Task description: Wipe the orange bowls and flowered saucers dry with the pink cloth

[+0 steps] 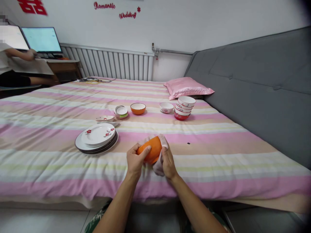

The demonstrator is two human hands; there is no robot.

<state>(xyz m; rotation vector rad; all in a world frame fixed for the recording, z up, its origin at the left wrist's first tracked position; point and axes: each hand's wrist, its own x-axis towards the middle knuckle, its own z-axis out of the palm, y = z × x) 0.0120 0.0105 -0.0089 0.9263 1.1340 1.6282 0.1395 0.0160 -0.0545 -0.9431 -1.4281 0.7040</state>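
Well, the white wall [175, 22]: it closes the room at the back, and it carries the red lettering [105, 5] "Romantic Wedding" and a red double-happiness sign [32, 7].
Bed: its striped sheet [218, 142] serves as the surface; it is soft and wrinkled, so low, wide stacks probably sit more safely here.
Headboard [257, 68]: grey, padded, along the right side.
Radiator [107, 61]: white, against the wall, beyond the bed.
Desk [64, 66]: at the far left, where another person [20, 55] sits before two monitors [42, 39].
Pillow [188, 85]: pink and shiny, just behind the bowl stack.
Dinner plates [98, 136]: piled at the left, the bigger ones below, which likely keeps the pile steady.
Bowl stack [185, 108]: patterned white bowls nested on a red one, presumably to save space; one patterned bowl [166, 107] stands beside it.
Hands: the left hand [134, 159] grips the orange bowl [153, 150], thumb pressed on its outside; the right hand [168, 163] presses the cloth [159, 167] against its other side.
Held bowl: tilted, over the front part of the bed; perhaps one hand steadies it against the pressure of the other.
Second orange bowl [138, 109]: upright, white inside.
Small dishes [120, 111]: gathered beside it, apparently grouped by size.
Dark scrap [188, 143]: tiny, on the sheet; I cannot tell what it is.
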